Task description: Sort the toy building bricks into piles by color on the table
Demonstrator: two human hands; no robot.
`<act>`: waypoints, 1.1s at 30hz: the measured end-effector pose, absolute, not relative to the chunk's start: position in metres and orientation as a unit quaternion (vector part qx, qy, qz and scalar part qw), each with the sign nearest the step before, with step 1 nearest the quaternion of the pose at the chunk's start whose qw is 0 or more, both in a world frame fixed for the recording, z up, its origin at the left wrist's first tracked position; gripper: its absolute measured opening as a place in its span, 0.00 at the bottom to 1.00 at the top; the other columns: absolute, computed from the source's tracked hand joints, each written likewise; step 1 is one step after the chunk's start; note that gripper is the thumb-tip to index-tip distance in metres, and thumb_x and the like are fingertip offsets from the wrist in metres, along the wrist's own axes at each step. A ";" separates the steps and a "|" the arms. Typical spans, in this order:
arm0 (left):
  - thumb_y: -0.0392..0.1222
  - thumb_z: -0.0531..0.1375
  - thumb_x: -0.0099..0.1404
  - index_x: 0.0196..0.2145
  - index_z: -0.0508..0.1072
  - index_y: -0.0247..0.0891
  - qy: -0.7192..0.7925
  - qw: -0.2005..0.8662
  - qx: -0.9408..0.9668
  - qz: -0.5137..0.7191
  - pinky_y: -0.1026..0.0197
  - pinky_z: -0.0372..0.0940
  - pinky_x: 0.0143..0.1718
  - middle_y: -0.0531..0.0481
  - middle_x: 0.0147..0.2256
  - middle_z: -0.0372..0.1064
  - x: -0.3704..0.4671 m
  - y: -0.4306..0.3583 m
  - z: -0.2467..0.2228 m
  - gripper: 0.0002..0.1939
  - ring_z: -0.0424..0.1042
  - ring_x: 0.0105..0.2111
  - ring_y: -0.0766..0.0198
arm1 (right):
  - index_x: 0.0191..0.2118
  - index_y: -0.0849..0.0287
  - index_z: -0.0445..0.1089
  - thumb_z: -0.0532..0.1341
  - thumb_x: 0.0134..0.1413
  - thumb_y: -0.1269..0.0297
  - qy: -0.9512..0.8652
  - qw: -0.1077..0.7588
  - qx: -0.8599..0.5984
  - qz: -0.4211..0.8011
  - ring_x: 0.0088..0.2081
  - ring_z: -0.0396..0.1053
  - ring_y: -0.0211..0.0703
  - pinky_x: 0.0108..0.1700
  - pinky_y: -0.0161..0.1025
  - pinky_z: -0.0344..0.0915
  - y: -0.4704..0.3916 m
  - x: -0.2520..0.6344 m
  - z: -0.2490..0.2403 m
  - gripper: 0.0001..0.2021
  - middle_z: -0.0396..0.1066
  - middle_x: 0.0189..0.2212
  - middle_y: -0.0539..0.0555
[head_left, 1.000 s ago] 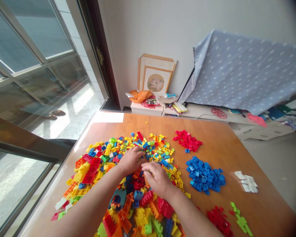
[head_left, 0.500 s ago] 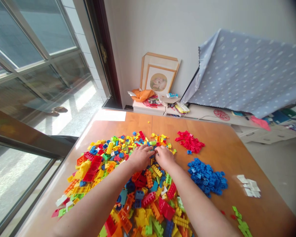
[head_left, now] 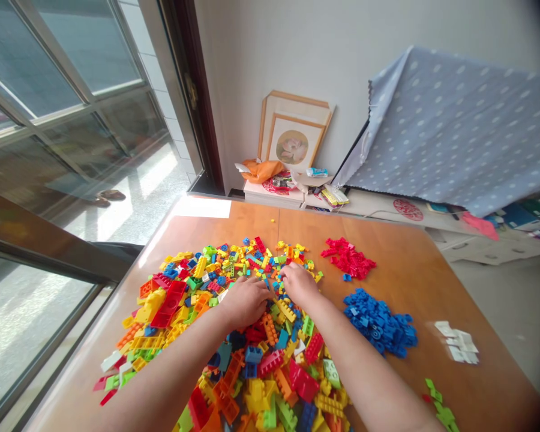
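A large heap of mixed toy bricks (head_left: pixel 256 395) covers the left and middle of the wooden table (head_left: pixel 364 231). My left hand (head_left: pixel 246 302) rests over the heap's middle with bent fingers; what lies under its fingertips is hidden. Just to its right and slightly farther off, my right hand (head_left: pixel 299 284) touches small bricks with curled fingers, and I cannot make out whether it holds one. Right of the heap lie a red brick pile (head_left: pixel 348 258), a blue brick pile (head_left: pixel 378 323), white bricks (head_left: pixel 458 342) and light green bricks (head_left: pixel 443 409).
A white sheet (head_left: pixel 202 207) lies at the table's far left corner. Behind the table stands a low white cabinet (head_left: pixel 378 207) with clutter and framed pictures (head_left: pixel 292 141). A dotted cloth (head_left: pixel 459 126) hangs at the right, glass doors at the left.
My left hand has moved left and nearer to me, away from my right hand. More small bricks show between the hands. The view has shifted slightly.
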State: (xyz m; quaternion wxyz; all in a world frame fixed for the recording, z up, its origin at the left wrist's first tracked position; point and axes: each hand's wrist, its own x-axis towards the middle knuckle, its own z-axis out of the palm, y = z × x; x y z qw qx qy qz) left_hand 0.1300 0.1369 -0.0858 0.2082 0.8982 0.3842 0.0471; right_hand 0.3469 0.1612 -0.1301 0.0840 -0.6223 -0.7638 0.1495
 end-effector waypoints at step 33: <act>0.44 0.57 0.68 0.37 0.80 0.48 0.392 0.276 0.877 0.032 0.57 0.60 0.42 0.53 0.35 0.79 0.124 0.146 -0.077 0.10 0.73 0.40 0.57 | 0.46 0.56 0.69 0.59 0.61 0.69 -0.763 -0.009 -0.627 0.157 0.44 0.69 0.46 0.42 0.39 0.58 0.164 0.332 -0.117 0.08 0.71 0.44 0.56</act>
